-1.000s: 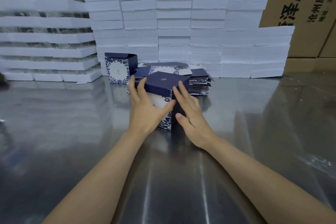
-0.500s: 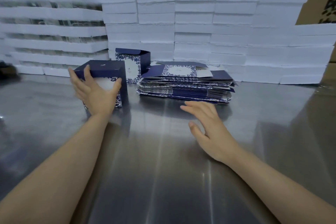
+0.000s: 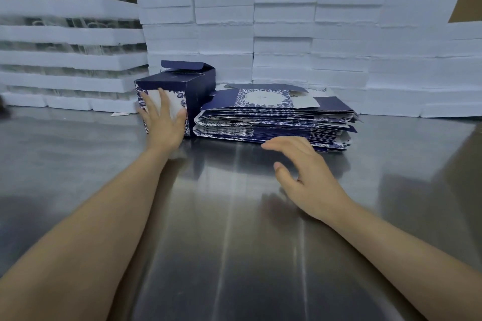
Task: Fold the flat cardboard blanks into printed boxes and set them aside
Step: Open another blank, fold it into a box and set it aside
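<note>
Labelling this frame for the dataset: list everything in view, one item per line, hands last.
folded box: one, navy with blue-and-white floral front, far left-centre of the table, lid closed.
open box: one, navy, right behind the folded box, top flap up.
flat blanks: one stack, count unclear, navy and floral print, right of the boxes.
foam blocks: many, white, stacked as a wall along the back.
foam trays: many, white, stacked at back left.
carton: one corner, brown, top right.
table: one, shiny steel.
left hand: open, flat against the folded box's front.
right hand: open, holds nothing, near the flat blanks.
</note>
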{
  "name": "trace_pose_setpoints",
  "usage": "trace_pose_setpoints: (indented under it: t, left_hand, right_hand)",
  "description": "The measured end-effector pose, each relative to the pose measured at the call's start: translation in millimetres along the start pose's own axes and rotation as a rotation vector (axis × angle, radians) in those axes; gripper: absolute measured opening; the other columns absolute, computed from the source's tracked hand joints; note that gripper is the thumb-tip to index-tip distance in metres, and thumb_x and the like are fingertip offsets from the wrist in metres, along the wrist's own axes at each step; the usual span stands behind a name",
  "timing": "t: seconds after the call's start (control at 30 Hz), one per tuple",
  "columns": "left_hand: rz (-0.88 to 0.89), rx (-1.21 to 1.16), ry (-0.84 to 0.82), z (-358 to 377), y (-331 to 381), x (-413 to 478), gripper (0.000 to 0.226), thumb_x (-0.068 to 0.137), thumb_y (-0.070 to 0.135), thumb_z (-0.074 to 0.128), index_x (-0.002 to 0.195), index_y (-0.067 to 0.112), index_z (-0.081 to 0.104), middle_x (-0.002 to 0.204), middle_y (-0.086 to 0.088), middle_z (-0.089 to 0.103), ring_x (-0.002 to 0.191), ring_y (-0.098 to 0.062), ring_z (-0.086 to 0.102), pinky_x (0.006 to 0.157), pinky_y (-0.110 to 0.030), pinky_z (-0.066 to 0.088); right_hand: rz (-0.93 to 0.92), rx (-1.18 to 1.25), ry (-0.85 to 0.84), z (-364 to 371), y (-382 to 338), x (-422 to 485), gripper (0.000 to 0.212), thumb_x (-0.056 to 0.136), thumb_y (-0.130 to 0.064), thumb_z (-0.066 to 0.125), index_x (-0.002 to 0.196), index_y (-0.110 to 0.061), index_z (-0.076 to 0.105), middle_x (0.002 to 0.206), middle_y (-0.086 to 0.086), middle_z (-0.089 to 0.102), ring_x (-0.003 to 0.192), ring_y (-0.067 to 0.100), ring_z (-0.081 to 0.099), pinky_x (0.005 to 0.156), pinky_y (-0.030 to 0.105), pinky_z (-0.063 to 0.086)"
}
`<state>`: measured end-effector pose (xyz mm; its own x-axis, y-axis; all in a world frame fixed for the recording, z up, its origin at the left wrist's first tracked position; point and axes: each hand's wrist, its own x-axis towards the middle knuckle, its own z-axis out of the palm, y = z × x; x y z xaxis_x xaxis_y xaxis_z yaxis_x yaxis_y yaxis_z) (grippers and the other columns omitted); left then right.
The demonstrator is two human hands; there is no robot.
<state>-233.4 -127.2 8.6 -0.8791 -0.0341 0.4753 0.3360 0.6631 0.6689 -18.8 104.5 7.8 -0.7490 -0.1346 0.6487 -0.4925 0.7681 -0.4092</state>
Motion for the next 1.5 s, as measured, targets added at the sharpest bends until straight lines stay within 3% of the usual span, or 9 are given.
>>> trace_pose_setpoints:
  t: [0.13, 0.27, 0.43, 0.57, 0.73, 0.93, 1.17, 1.3, 1.5]
  left_hand:
    - [-0.034, 0.042, 0.074, -7, 11, -13, 0.057, 0.105, 0.037, 0.027, 0.156, 0.020, 0.008, 0.161, -0.013, -0.014, 0.146, -0.042, -0.013, 0.119, -0.053, 0.008]
    - [0.125, 0.167, 0.176, -2, 51, -54, 0.056, 0.104, 0.025, 0.030, 0.152, -0.001, 0.017, 0.161, -0.021, 0.001, 0.149, -0.035, 0.000, 0.120, -0.047, 0.015]
    - [0.265, 0.127, -0.105, 13, 119, -152, 0.045, 0.097, 0.019, 0.043, 0.140, 0.005, 0.043, 0.157, -0.011, 0.026, 0.146, -0.023, 0.020, 0.112, -0.041, 0.027]
    - [0.359, 0.274, -0.381, 29, 155, -214, 0.045, 0.097, 0.025, 0.038, 0.136, 0.004, 0.044, 0.148, -0.011, 0.038, 0.145, -0.028, 0.019, 0.117, -0.038, 0.018]
    - [0.210, 0.368, -0.517, 27, 161, -204, 0.045, 0.101, 0.032, 0.030, 0.138, 0.008, 0.043, 0.151, -0.013, 0.035, 0.148, -0.030, 0.011, 0.119, -0.042, 0.013]
    - [0.226, 0.324, -0.463, 36, 156, -202, 0.039, 0.099, 0.034, 0.033, 0.122, 0.013, 0.056, 0.132, -0.008, 0.050, 0.140, -0.027, 0.026, 0.112, -0.043, 0.021]
    - [0.169, 0.183, -0.488, 32, 158, -201, 0.039, 0.094, 0.035, 0.036, 0.123, 0.018, 0.055, 0.133, -0.002, 0.053, 0.141, -0.022, 0.028, 0.116, -0.044, 0.015]
    - [0.146, 0.142, -0.472, 20, 168, -208, 0.026, 0.093, 0.027, 0.039, 0.103, 0.012, 0.058, 0.114, -0.005, 0.060, 0.123, -0.023, 0.046, 0.112, -0.044, 0.024]
    - [0.210, 0.255, -0.417, 17, 169, -221, 0.031, 0.094, 0.021, 0.039, 0.112, 0.006, 0.058, 0.121, -0.009, 0.059, 0.123, -0.026, 0.046, 0.107, -0.038, 0.032]
  right_hand:
    - [0.059, -0.031, 0.029, 1, 2, 6, 0.033, 0.090, -0.005, 0.049, 0.119, -0.013, 0.062, 0.111, -0.011, 0.056, 0.113, 0.005, 0.046, 0.094, 0.006, 0.032]
    - [0.138, -0.131, 0.045, 4, 2, 14, 0.034, 0.090, -0.005, 0.050, 0.123, -0.008, 0.060, 0.117, 0.002, 0.060, 0.119, 0.016, 0.046, 0.096, 0.030, 0.042]
    - [0.295, -0.453, 0.052, 12, 18, 35, 0.054, 0.088, -0.010, 0.050, 0.142, -0.006, 0.041, 0.151, 0.012, 0.035, 0.141, 0.026, 0.027, 0.112, 0.040, 0.027]
    - [0.362, -0.581, 0.036, 17, 36, 52, 0.065, 0.088, -0.012, 0.052, 0.149, -0.011, 0.028, 0.161, 0.011, 0.011, 0.149, 0.025, 0.005, 0.117, 0.041, 0.012]
    - [0.283, -0.657, 0.087, 22, 48, 61, 0.063, 0.086, -0.011, 0.051, 0.146, -0.012, 0.031, 0.159, 0.010, 0.019, 0.149, 0.025, 0.008, 0.119, 0.043, 0.005]
    - [0.290, -0.718, 0.090, 24, 57, 73, 0.060, 0.088, -0.014, 0.048, 0.145, -0.012, 0.031, 0.158, 0.007, 0.020, 0.148, 0.021, 0.009, 0.119, 0.047, 0.000]
    - [0.207, -0.676, 0.431, 12, 43, 58, 0.056, 0.081, 0.002, 0.049, 0.136, -0.010, 0.049, 0.136, 0.004, 0.053, 0.129, 0.019, 0.046, 0.113, 0.037, 0.013]
    - [0.204, -0.648, 0.311, 7, 27, 37, 0.055, 0.078, 0.003, 0.051, 0.132, -0.011, 0.053, 0.136, 0.007, 0.051, 0.132, 0.023, 0.041, 0.114, 0.038, 0.015]
    - [0.252, -0.745, 0.060, 10, 28, 33, 0.074, 0.084, 0.000, 0.046, 0.152, -0.016, 0.022, 0.162, 0.003, 0.012, 0.149, 0.022, 0.007, 0.118, 0.044, 0.004]
